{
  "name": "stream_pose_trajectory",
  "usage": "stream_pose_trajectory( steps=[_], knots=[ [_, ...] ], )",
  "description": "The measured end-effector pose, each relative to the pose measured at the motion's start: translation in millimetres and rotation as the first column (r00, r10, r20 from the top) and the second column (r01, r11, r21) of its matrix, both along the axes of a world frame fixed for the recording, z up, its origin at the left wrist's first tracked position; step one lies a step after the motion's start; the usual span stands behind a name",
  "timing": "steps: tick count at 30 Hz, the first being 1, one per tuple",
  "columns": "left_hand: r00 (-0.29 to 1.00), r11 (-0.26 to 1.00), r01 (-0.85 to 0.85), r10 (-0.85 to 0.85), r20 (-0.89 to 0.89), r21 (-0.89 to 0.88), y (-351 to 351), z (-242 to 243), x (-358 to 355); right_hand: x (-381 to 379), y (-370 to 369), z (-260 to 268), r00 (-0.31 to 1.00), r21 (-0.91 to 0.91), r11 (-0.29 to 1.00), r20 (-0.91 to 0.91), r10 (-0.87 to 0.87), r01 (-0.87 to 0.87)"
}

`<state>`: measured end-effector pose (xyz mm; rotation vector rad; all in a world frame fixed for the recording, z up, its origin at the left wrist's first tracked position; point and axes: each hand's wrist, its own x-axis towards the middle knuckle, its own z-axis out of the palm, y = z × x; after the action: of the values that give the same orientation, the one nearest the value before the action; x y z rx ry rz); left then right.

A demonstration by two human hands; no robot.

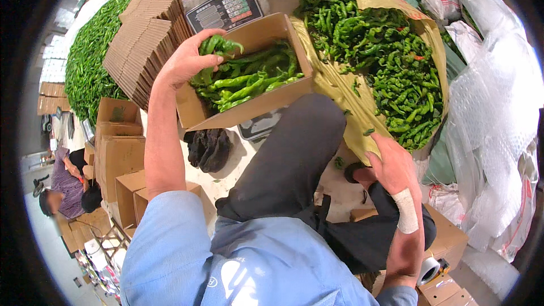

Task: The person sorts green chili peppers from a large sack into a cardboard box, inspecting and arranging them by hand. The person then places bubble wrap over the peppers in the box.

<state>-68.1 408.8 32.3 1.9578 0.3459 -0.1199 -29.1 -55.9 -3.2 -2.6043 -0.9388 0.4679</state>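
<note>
Several curled green peppers (214,49) are gripped in my left hand (191,57), over the left end of an open cardboard box (250,106). Longer green peppers (244,85) lie inside that box, which rests on a weighing scale with a keypad display (225,7) behind it. My right hand (393,163), with a bandage around the wrist, is at the lower edge of a yellow plastic sack (359,123) heaped with small green peppers (403,89). A small green piece (369,131) lies by its index fingertip; whether the fingers hold it, I cannot tell.
Stacked flat cardboard (140,51) stands left of the box, before a large heap of green peppers (93,55). Black gloves (208,148) lie on the floor. More cartons (121,157) and a seated person (68,182) are at the left. Plastic wrap (488,136) covers the right side.
</note>
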Motion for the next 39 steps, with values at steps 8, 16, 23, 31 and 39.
stream_pose_trajectory(
  steps=[8,16,23,31,39],
  knots=[
    [0.992,0.997,-0.022,0.031,-0.122,0.078,23,-50,-25,7,6,-16,1.0,-0.021,1.0,0.003,0.022,-0.022],
    [0.851,0.722,-0.432,0.524,0.02,-0.54,31,-62,-52,9,7,-26,0.999,0.011,1.0,-0.019,0.026,-0.026],
    [0.395,-0.151,-0.543,0.822,-0.411,-0.826,-13,-79,-62,16,7,-39,0.994,-0.048,0.999,-0.105,-0.023,0.018],
    [0.216,-0.398,-0.534,0.789,-0.576,-0.746,-29,-86,-75,26,14,-41,0.994,-0.008,1.0,-0.111,0.001,-0.002],
    [0.176,-0.428,-0.655,0.715,-0.677,-0.623,-37,-61,-82,28,18,-23,0.999,0.057,0.997,-0.013,0.047,-0.046]
  ],
)
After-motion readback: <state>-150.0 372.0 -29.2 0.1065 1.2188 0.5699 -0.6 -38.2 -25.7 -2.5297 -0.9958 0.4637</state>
